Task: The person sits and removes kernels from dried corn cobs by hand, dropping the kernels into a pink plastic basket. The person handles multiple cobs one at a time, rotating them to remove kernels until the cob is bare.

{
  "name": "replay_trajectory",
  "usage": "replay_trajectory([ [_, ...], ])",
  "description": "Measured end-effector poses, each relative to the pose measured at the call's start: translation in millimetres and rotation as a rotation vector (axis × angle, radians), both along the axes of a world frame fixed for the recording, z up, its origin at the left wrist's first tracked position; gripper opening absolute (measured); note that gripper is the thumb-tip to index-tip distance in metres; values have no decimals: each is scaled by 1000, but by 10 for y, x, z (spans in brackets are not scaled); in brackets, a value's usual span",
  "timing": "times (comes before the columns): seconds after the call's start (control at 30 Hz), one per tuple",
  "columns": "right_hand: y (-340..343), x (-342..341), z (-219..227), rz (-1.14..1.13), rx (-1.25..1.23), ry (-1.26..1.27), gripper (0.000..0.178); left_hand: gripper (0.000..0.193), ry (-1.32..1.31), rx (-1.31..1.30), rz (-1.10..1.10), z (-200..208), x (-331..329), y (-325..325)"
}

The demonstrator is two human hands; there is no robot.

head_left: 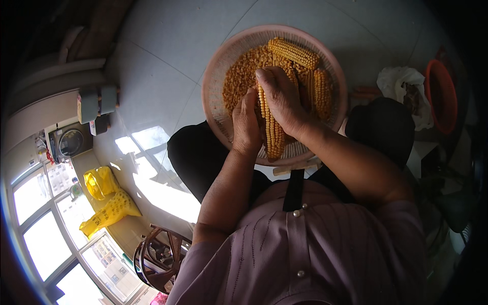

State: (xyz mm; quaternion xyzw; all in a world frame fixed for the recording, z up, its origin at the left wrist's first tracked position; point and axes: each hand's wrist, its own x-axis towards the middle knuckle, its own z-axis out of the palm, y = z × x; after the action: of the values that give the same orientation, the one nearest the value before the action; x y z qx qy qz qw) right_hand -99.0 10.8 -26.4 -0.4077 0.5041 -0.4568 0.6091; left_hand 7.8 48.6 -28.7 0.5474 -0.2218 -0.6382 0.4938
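A: Where was the held corn cob (275, 140)?

B: Above the pink plastic basket (210, 109), lying lengthwise, with its lower end close to the near rim.

A: And the grip on it?

B: The right hand (285, 104) was closed over the upper part, its thumb laid along the kernel rows, probably so it could press lengthwise. The left hand (246, 122) stood at the cob's left side with its fingers partly curled. That looked like steadying, but I couldn't tell whether the fingers wrapped underneath.

A: Why over the basket?

B: Loose kernels (239, 73) lay heaped toward the far left edge, so I'd judge that the rim served to catch anything that dropped. Other cobs (295, 53) lay near the far right and right edges, which seemed to leave the left side for the kernels.

A: Why was the basket there?

B: It sat between the left knee (193, 152) and the right knee (384, 127), presumably to keep it close and steady. Whatever bore its weight was mostly hidden.

A: And farther right?

B: A white plastic bag (399, 81) and an orange-red basin (441, 94) stood well apart from the basket, perhaps to leave the arm free.
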Motion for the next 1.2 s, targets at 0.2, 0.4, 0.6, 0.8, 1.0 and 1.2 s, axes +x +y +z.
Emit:
replay_trajectory([
  [0.2,93,14,90,38,32,54,44,59,-217,-134,-156,43,-80,23],
  [0.4,123,26,-51,30,-23,59,39,60,-342,-153,-162,1,-97,41],
  [0.6,127,36,-65,66,-42,6,41,50,-518,-156,-102,-11,-31,39],
  [0.8,40,54,-10,29,142,-159,49,47,28,35,49,10,-17,-36],
  [1.0,46,1,96,163,141,-184,49,45,126,-15,112,-53,89,-90],
  [1.2,115,-8,162,223,27,-197,41,52,264,-16,128,121,39,-102],
])
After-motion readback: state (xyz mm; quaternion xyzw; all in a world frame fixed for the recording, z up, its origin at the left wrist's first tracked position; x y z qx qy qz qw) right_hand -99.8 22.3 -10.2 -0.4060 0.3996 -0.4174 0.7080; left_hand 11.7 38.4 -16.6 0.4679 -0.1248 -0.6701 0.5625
